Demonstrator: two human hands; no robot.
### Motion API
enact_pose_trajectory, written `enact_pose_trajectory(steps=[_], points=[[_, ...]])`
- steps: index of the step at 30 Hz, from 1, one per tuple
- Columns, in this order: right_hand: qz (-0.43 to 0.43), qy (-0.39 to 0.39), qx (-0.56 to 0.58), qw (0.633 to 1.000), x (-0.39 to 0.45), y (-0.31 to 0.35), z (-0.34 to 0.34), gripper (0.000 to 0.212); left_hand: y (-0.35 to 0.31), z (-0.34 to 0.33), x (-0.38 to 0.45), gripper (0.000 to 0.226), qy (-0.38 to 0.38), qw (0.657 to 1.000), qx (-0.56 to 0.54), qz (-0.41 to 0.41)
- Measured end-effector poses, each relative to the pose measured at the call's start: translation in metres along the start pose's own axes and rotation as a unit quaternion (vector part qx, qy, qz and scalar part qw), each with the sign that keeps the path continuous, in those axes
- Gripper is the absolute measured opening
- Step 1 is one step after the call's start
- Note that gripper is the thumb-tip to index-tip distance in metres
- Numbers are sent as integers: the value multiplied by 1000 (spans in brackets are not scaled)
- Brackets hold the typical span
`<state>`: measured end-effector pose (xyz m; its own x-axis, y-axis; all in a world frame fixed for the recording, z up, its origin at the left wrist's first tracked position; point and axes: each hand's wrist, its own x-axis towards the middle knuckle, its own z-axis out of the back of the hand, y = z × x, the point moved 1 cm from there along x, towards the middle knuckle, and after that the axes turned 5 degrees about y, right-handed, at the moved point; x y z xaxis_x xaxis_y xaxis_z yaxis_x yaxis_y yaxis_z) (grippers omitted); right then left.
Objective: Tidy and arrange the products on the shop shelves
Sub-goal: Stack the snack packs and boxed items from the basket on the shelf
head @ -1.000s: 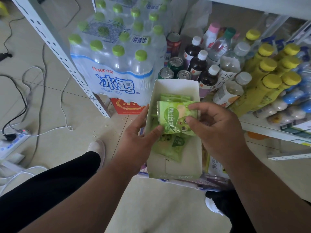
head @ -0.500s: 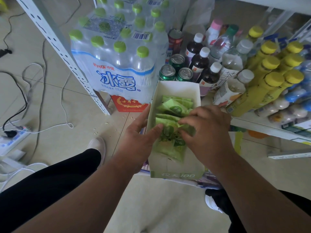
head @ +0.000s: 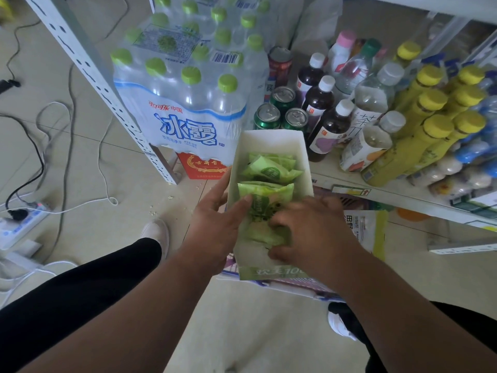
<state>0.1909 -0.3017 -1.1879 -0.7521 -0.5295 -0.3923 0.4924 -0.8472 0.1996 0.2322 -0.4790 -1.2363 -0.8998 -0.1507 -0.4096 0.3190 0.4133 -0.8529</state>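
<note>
White open-topped carton (head: 269, 141), at the front edge of the low shelf (head: 403, 195), holding green snack packets (head: 271, 170); left hand (head: 217, 222) grips its left wall, thumb inside on a packet. Right hand (head: 309, 232) reaches into the near end, fingers curled among the packets; whether they pinch one cannot be told. Adjacent stock: shrink-wrapped water bottle pack (head: 185, 103), green cans (head: 282, 111), dark juice bottles (head: 328, 125), yellow-capped bottles (head: 430, 122).

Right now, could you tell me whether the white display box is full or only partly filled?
Partly filled. The white display box holds green packets, but its far end shows bare inner wall above them.
</note>
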Motion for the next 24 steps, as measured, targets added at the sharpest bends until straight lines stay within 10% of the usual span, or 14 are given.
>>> enact_pose_trajectory(steps=[16, 24], points=[[34, -207, 211, 955, -7, -18, 17, 11, -9, -5, -2, 55, 11, 999, 37, -26], [12, -263, 399, 879, -4, -33, 22, 32, -5, -2, -2, 68, 14, 999, 20, -24]])
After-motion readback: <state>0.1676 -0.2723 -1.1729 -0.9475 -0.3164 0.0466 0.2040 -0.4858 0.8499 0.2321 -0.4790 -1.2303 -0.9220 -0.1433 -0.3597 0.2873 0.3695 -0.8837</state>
